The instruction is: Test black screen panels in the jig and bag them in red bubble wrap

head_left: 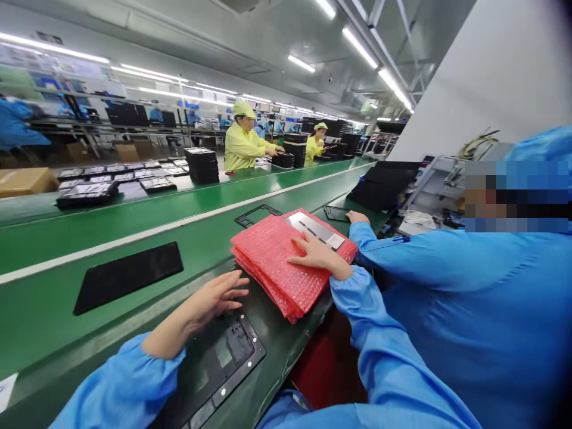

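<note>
My right hand point(315, 251) lies with fingers spread on a stack of red bubble-wrap bags point(279, 256). A flat silver-grey panel point(328, 233) rests on the far right part of that stack, close to my fingertips. Left of the bags, my left hand point(218, 293) is held over the bench with its fingers stretched apart and nothing in it. Below it sits a black frame-like fixture point(241, 351) with cut-outs and pale round dots, partly covered by my left forearm and sleeve.
A flat black panel point(129, 277) lies on the green bench to the left. Beyond the bags is a thin black frame point(258, 215). At right a co-worker in blue point(447, 286) reaches toward another black frame point(336, 213). Black stacked trays point(202, 165) stand across the line.
</note>
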A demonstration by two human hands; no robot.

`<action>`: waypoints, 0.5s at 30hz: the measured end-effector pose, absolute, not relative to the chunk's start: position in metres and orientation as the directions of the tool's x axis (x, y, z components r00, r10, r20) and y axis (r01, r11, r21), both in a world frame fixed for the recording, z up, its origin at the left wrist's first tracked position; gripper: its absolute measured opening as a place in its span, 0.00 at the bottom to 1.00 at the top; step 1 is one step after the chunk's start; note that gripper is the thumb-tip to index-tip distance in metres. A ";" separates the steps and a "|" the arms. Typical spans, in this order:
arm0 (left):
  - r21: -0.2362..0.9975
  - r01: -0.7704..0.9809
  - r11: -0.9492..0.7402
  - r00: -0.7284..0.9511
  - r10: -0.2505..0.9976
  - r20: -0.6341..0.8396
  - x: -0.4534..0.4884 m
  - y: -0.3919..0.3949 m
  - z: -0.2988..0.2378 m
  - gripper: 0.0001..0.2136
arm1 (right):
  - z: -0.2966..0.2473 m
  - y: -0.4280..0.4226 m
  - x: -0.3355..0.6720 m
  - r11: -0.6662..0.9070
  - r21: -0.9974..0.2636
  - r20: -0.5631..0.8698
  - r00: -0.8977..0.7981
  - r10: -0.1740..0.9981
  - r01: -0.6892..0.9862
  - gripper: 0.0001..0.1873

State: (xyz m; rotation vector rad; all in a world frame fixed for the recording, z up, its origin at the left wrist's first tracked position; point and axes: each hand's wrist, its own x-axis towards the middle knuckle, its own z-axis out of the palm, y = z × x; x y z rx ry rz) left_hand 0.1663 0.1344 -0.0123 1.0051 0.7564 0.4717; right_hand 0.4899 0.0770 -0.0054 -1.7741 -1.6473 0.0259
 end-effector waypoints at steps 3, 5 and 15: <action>0.841 -0.094 0.532 0.749 0.595 -0.293 0.209 0.140 -0.030 0.17 | -0.009 0.075 0.487 -0.001 -0.479 0.385 0.211 0.898 0.878 0.36; 0.807 -0.164 0.568 0.752 0.601 -0.270 0.228 0.141 -0.038 0.16 | -0.008 0.074 0.485 -0.046 -0.447 0.355 0.224 0.908 0.893 0.37; 0.721 -0.221 0.656 0.620 0.666 -0.416 0.231 0.134 -0.026 0.23 | -0.006 0.075 0.427 -0.008 -0.308 0.262 0.093 0.960 0.951 0.42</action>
